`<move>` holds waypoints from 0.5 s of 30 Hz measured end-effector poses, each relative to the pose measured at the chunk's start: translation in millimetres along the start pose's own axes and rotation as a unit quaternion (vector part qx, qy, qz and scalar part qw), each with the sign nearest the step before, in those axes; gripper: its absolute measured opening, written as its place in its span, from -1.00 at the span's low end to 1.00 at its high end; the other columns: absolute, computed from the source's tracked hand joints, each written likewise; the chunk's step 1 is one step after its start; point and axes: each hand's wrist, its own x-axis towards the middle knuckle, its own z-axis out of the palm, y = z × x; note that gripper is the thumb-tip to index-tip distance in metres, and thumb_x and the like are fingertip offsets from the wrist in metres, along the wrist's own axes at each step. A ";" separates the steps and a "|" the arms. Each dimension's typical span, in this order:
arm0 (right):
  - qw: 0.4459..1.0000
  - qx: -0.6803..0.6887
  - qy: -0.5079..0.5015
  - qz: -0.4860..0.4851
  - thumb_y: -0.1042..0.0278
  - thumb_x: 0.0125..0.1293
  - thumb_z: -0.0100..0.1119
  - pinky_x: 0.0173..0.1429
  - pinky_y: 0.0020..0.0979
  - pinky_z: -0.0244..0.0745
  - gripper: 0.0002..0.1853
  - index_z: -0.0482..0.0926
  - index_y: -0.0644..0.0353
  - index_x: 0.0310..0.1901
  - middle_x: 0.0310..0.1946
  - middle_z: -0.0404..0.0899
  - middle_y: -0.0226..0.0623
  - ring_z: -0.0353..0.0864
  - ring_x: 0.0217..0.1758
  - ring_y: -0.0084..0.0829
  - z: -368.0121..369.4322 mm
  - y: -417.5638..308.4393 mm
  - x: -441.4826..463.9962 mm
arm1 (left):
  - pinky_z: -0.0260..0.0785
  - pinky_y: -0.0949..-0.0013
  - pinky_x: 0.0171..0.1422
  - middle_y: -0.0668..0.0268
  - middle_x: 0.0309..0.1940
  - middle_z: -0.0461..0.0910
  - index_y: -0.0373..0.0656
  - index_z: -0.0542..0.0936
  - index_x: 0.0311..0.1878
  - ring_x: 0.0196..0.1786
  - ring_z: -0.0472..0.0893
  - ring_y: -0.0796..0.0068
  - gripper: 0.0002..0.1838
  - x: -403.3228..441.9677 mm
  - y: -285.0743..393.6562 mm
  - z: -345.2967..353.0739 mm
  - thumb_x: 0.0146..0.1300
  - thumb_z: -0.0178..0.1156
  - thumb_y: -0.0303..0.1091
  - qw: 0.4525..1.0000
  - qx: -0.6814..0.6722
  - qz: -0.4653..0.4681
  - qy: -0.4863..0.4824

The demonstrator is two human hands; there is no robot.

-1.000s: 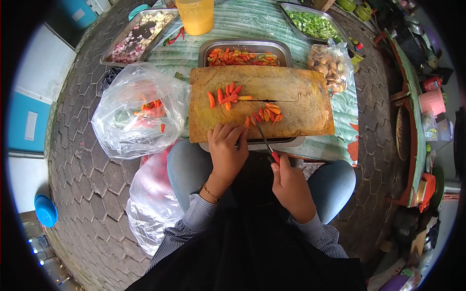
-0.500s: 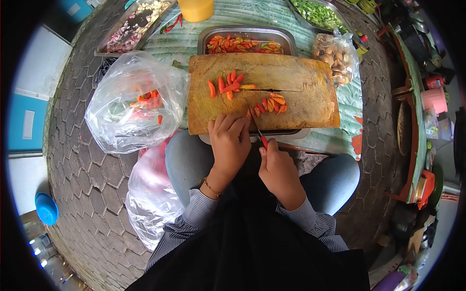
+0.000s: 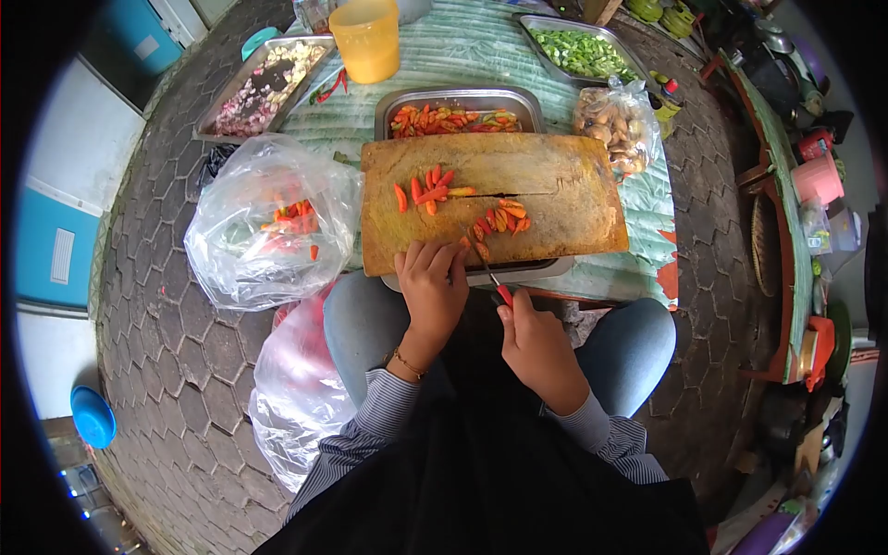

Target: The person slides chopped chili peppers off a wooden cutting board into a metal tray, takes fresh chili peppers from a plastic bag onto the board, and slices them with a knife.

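My right hand (image 3: 538,347) is closed around the red-and-black handle of a knife (image 3: 493,276), its blade reaching over the near edge of a worn wooden cutting board (image 3: 573,185). Beside the blade, my left hand (image 3: 429,289) has its fingers bent on the board, pinching an orange-red chili (image 3: 465,242) that is mostly covered. Farther up the board lie several whole chilies (image 3: 427,192). Cut chili pieces (image 3: 504,220) are heaped right of them. The board rests across a metal tray (image 3: 384,118), where more chilies (image 3: 435,120) show behind it.
Left of the board sits a clear plastic bag (image 3: 231,268) with chilies inside. A bag of brown mushroom-like pieces (image 3: 610,125) stands to the right. Farther back are a yellow container (image 3: 365,42), a tray of chopped greens (image 3: 583,54) and a tray of sliced shallots (image 3: 250,106).
The whole scene sits lower in view as the camera has tilted. Both hands stay at the board's near edge, and the knife has shifted slightly beside the left fingertips.
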 end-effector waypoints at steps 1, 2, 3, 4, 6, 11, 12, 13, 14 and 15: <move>1.000 -0.022 0.005 -0.002 0.20 0.45 -0.09 -0.43 0.06 0.48 -0.75 0.30 0.25 -0.24 -0.65 0.52 0.06 0.58 -0.51 0.14 2.7 -1.4 2.3 | 0.19 0.27 -0.19 0.34 -0.41 0.59 -0.15 0.62 -0.38 -0.33 0.49 0.32 -0.91 -0.9 0.0 0.0 0.00 0.29 -0.52 1.000 -0.001 0.001 -0.001; 0.999 -0.044 0.009 -0.004 0.20 0.45 -0.08 -0.43 0.04 0.50 -0.75 0.30 0.25 -0.24 -0.66 0.53 0.04 0.59 -0.53 0.12 4.3 -2.5 4.0 | 0.19 0.27 -0.19 0.34 -0.40 0.59 -0.15 0.62 -0.37 -0.33 0.49 0.31 -0.90 -1.2 0.2 -0.5 -0.01 0.29 -0.53 1.000 -0.003 0.001 -0.003; 0.999 -0.042 0.011 -0.005 0.20 0.45 -0.08 -0.43 0.04 0.50 -0.75 0.30 0.25 -0.24 -0.66 0.53 0.04 0.59 -0.53 0.12 5.2 -3.4 5.0 | 0.19 0.27 -0.19 0.34 -0.40 0.59 -0.15 0.62 -0.37 -0.33 0.49 0.31 -0.90 -0.7 0.3 -1.1 -0.01 0.29 -0.53 1.000 -0.001 0.004 -0.003; 0.999 -0.032 0.007 -0.002 0.20 0.44 -0.08 -0.44 0.01 0.51 -0.75 0.29 0.25 -0.25 -0.66 0.53 0.03 0.59 -0.53 0.10 6.7 -4.0 5.2 | 0.19 0.27 -0.19 0.32 -0.42 0.59 -0.17 0.62 -0.36 -0.33 0.49 0.30 -0.89 -0.7 0.4 -1.5 0.00 0.29 -0.54 1.000 -0.006 0.001 -0.003; 1.000 -0.022 0.004 0.004 0.21 0.44 -0.08 -0.45 -0.01 0.52 -0.75 0.29 0.24 -0.25 -0.67 0.53 0.02 0.60 -0.54 0.09 8.9 -5.2 4.7 | 0.20 0.28 -0.18 0.31 -0.43 0.59 -0.18 0.62 -0.36 -0.34 0.49 0.29 -0.89 -0.6 -0.3 -1.4 0.00 0.29 -0.55 1.000 -0.012 -0.001 -0.007; 0.999 -0.033 0.004 0.028 0.22 0.43 -0.06 -0.48 -0.02 0.51 -0.75 0.30 0.25 -0.26 -0.66 0.54 0.01 0.61 -0.54 0.07 16.9 -9.5 5.2 | 0.21 0.26 -0.17 0.31 -0.34 0.60 -0.18 0.61 -0.32 -0.30 0.49 0.29 -0.89 -2.5 -2.5 -2.3 0.04 0.25 -0.56 0.999 -0.012 0.002 -0.034; 0.999 -0.030 0.002 0.031 0.22 0.43 -0.06 -0.48 -0.02 0.51 -0.75 0.30 0.25 -0.26 -0.66 0.54 0.01 0.61 -0.54 0.07 20.2 -10.3 6.2 | 0.21 0.26 -0.17 0.31 -0.34 0.60 -0.18 0.61 -0.32 -0.30 0.49 0.29 -0.89 -3.4 -3.2 -2.2 0.04 0.25 -0.56 0.999 -0.010 0.002 -0.039; 0.999 -0.025 0.006 0.026 0.22 0.43 -0.06 -0.48 -0.02 0.51 -0.75 0.30 0.25 -0.27 -0.65 0.54 0.02 0.61 -0.53 0.07 23.7 -10.8 8.0 | 0.21 0.26 -0.17 0.30 -0.34 0.60 -0.19 0.61 -0.32 -0.30 0.49 0.28 -0.89 -3.9 -3.4 -1.5 0.05 0.24 -0.55 0.999 -0.005 0.009 -0.034; 0.999 -0.022 0.013 0.020 0.22 0.43 -0.06 -0.48 -0.02 0.52 -0.75 0.30 0.25 -0.27 -0.64 0.55 0.04 0.62 -0.52 0.08 25.7 -10.6 9.6 | 0.21 0.25 -0.17 0.29 -0.33 0.59 -0.19 0.60 -0.31 -0.30 0.48 0.28 -0.90 -2.9 -3.0 -0.4 0.07 0.23 -0.55 1.000 -0.001 0.018 -0.026; 0.999 -0.020 0.018 0.019 0.22 0.43 -0.06 -0.48 -0.02 0.52 -0.75 0.30 0.25 -0.27 -0.64 0.55 0.04 0.62 -0.52 0.08 25.9 -8.5 9.3 | 0.21 0.25 -0.17 0.29 -0.33 0.59 -0.19 0.60 -0.31 -0.30 0.48 0.28 -0.90 -2.4 -1.5 -0.1 0.07 0.23 -0.55 0.999 -0.001 0.023 -0.024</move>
